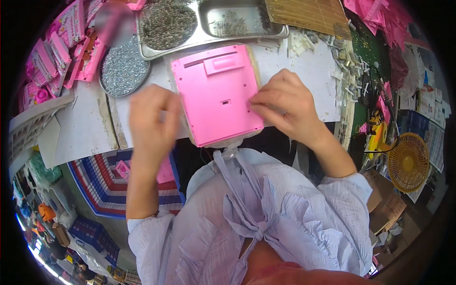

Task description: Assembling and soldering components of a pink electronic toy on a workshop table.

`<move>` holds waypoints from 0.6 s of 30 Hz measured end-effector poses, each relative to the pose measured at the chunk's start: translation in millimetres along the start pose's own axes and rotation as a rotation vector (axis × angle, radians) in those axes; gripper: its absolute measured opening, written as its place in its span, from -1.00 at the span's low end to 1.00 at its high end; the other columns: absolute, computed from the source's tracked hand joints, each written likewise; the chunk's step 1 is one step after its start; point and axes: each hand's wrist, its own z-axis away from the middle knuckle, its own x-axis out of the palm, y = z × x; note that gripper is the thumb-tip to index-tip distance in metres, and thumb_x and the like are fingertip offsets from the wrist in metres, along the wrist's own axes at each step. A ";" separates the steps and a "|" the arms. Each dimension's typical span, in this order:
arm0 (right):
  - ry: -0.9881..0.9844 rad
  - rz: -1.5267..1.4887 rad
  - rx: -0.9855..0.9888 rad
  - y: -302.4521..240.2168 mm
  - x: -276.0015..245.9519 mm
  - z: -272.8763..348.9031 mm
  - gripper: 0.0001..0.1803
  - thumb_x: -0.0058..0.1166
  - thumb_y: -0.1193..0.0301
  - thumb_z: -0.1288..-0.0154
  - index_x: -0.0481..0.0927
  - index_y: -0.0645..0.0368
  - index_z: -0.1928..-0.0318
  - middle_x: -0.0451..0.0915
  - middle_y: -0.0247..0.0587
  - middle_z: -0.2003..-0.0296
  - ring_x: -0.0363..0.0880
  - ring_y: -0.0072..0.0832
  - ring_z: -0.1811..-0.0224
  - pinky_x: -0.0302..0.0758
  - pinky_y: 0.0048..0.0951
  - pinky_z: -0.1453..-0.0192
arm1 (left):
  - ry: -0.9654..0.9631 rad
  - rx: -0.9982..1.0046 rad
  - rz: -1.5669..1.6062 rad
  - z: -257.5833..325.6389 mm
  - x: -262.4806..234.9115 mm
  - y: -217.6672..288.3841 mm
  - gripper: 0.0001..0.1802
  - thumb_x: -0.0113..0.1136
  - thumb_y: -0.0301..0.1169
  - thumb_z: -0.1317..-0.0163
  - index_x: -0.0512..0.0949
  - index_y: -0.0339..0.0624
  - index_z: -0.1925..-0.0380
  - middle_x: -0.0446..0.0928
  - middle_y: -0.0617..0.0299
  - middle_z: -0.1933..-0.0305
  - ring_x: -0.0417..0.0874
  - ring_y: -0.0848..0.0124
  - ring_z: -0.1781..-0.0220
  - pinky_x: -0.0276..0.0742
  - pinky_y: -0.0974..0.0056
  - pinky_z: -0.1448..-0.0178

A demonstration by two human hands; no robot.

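Note:
A pink plastic casing [209, 111] lies on the table in front of me, with a small slot near its middle, a raised rectangle towards its far edge and several small holes. My right hand [289, 104] is at the casing's right edge, thumb and forefinger pinched together over a hole there. Whatever sits between those fingertips is too small to make out. Just left of the casing is my left hand [154, 116], smeared by motion, so its fingers do not show clearly. Beyond it stands a round dish [148, 78] full of small silvery screws.
A metal tray [284, 32] with small metal parts in its compartments stands at the far side, beside a bamboo mat [311, 16]. Pink parts [57, 57] are heaped at far left, small white pieces [301, 42] at far right. A striped basket [107, 183] sits below the table's left side.

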 end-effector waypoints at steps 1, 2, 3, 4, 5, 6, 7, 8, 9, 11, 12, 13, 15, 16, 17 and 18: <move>0.023 -0.007 -0.001 -2.4 1.8 5.3 -0.76 0.47 0.44 -0.04 0.73 0.06 0.24 0.66 -0.37 0.35 0.56 -0.32 0.25 0.41 -0.30 0.09 | -0.110 -0.064 0.062 1.4 4.9 21.9 -0.91 0.34 -0.50 -0.20 0.59 -0.18 0.35 0.57 0.16 0.38 0.60 0.18 0.29 0.38 0.11 0.05; 0.049 -0.014 0.000 -5.6 3.0 9.2 -0.74 0.48 0.46 -0.02 0.73 0.06 0.23 0.65 -0.39 0.35 0.56 -0.33 0.25 0.41 -0.30 0.09 | -0.088 0.022 0.118 1.8 13.7 36.5 -0.89 0.38 -0.51 -0.17 0.62 -0.17 0.32 0.62 0.17 0.34 0.64 0.17 0.26 0.41 0.13 0.07; 0.048 0.011 -0.021 -9.8 1.5 9.9 -0.73 0.49 0.46 0.00 0.73 0.08 0.23 0.67 -0.36 0.34 0.56 -0.32 0.26 0.41 -0.30 0.11 | -0.196 -0.019 0.198 3.3 14.7 47.9 -0.85 0.40 -0.52 -0.15 0.65 -0.17 0.27 0.67 0.16 0.27 0.68 0.17 0.22 0.47 0.14 0.08; 0.051 0.034 -0.044 -13.7 -0.4 8.6 -0.71 0.50 0.46 0.01 0.74 0.09 0.22 0.68 -0.33 0.32 0.55 -0.31 0.28 0.42 -0.29 0.12 | -0.179 -0.092 0.345 5.8 21.9 57.6 -0.85 0.41 -0.53 -0.17 0.69 -0.18 0.24 0.70 0.14 0.26 0.70 0.18 0.25 0.53 0.18 0.14; 0.053 0.056 -0.069 -16.1 -1.4 7.0 -0.69 0.52 0.46 0.03 0.74 0.11 0.21 0.70 -0.31 0.31 0.55 -0.29 0.29 0.42 -0.29 0.14 | -0.200 -0.150 0.385 4.3 24.7 63.3 -0.85 0.42 -0.52 -0.17 0.70 -0.18 0.25 0.70 0.14 0.27 0.71 0.18 0.27 0.55 0.20 0.15; 0.060 0.071 -0.083 -17.2 -2.8 5.5 -0.68 0.51 0.46 0.03 0.75 0.10 0.20 0.70 -0.31 0.31 0.55 -0.29 0.28 0.42 -0.29 0.14 | -0.220 -0.207 0.427 1.3 26.2 67.9 -0.86 0.43 -0.52 -0.17 0.72 -0.18 0.25 0.70 0.13 0.27 0.71 0.19 0.28 0.56 0.21 0.17; 0.066 0.085 -0.097 -18.1 -3.7 3.9 -0.68 0.51 0.46 0.04 0.75 0.10 0.20 0.69 -0.32 0.31 0.55 -0.29 0.28 0.42 -0.28 0.13 | -0.239 -0.266 0.469 -0.7 26.8 70.6 -0.86 0.43 -0.52 -0.17 0.73 -0.18 0.26 0.70 0.13 0.28 0.71 0.19 0.30 0.57 0.23 0.19; 0.071 0.098 -0.113 -18.7 -4.0 2.6 -0.67 0.51 0.46 0.05 0.75 0.10 0.19 0.69 -0.32 0.32 0.55 -0.30 0.28 0.41 -0.28 0.13 | -0.229 -0.279 0.470 -1.8 27.0 71.7 -0.87 0.43 -0.52 -0.16 0.73 -0.18 0.27 0.70 0.13 0.29 0.71 0.20 0.31 0.57 0.24 0.20; 0.057 0.109 -0.099 -17.9 -4.0 2.9 -0.69 0.50 0.45 0.04 0.74 0.08 0.21 0.67 -0.37 0.33 0.55 -0.32 0.26 0.42 -0.27 0.10 | -0.219 -0.293 0.474 -2.3 28.3 72.3 -0.88 0.43 -0.51 -0.16 0.74 -0.18 0.28 0.70 0.14 0.30 0.71 0.20 0.32 0.57 0.24 0.21; 0.027 0.131 -0.072 -15.2 -4.4 2.8 -0.74 0.48 0.43 0.03 0.74 0.03 0.25 0.64 -0.46 0.36 0.56 -0.38 0.22 0.42 -0.25 0.04 | -0.187 -0.255 0.430 -2.8 29.3 69.2 -0.89 0.44 -0.52 -0.16 0.74 -0.18 0.29 0.70 0.15 0.32 0.71 0.21 0.34 0.57 0.25 0.22; -0.001 0.159 -0.070 -14.1 -5.1 4.1 -0.76 0.47 0.43 0.01 0.74 0.03 0.26 0.64 -0.47 0.35 0.56 -0.38 0.21 0.42 -0.25 0.03 | -0.166 -0.206 0.386 -1.0 30.4 64.6 -0.89 0.44 -0.52 -0.16 0.74 -0.18 0.29 0.70 0.16 0.32 0.70 0.21 0.34 0.57 0.25 0.22; -0.030 0.186 -0.069 -13.4 -6.6 4.8 -0.78 0.45 0.42 -0.01 0.74 0.02 0.27 0.65 -0.47 0.35 0.56 -0.38 0.20 0.42 -0.25 0.02 | -0.146 -0.158 0.341 1.2 30.4 61.1 -0.89 0.44 -0.52 -0.16 0.74 -0.18 0.29 0.70 0.17 0.32 0.70 0.22 0.34 0.57 0.24 0.22; -0.097 0.231 -0.073 -13.4 -8.9 4.3 -0.76 0.45 0.41 0.00 0.75 0.03 0.25 0.65 -0.47 0.34 0.55 -0.36 0.19 0.42 -0.25 0.00 | -0.142 -0.163 0.317 3.3 27.1 58.6 -0.89 0.45 -0.52 -0.15 0.73 -0.18 0.30 0.70 0.18 0.33 0.70 0.22 0.34 0.55 0.24 0.23; -0.134 0.249 -0.078 -14.0 -10.1 3.2 -0.73 0.45 0.41 0.02 0.75 0.03 0.23 0.66 -0.45 0.33 0.55 -0.35 0.19 0.43 -0.24 0.00 | -0.139 -0.164 0.304 3.9 25.1 57.6 -0.89 0.45 -0.52 -0.14 0.73 -0.18 0.31 0.69 0.19 0.33 0.70 0.22 0.35 0.55 0.23 0.23; -0.171 0.266 -0.083 -14.9 -10.9 1.9 -0.69 0.46 0.42 0.04 0.76 0.04 0.20 0.66 -0.44 0.32 0.55 -0.33 0.18 0.43 -0.23 -0.01 | -0.139 -0.168 0.297 5.2 23.2 56.4 -0.89 0.45 -0.51 -0.14 0.73 -0.18 0.31 0.69 0.19 0.34 0.70 0.22 0.34 0.54 0.23 0.24; -0.190 0.280 -0.086 -16.3 -11.7 -0.2 -0.70 0.46 0.41 0.04 0.76 0.04 0.20 0.66 -0.45 0.32 0.55 -0.34 0.18 0.44 -0.23 -0.02 | -0.136 -0.170 0.292 6.0 21.3 55.1 -0.89 0.46 -0.51 -0.13 0.73 -0.18 0.32 0.69 0.19 0.34 0.70 0.23 0.34 0.53 0.23 0.24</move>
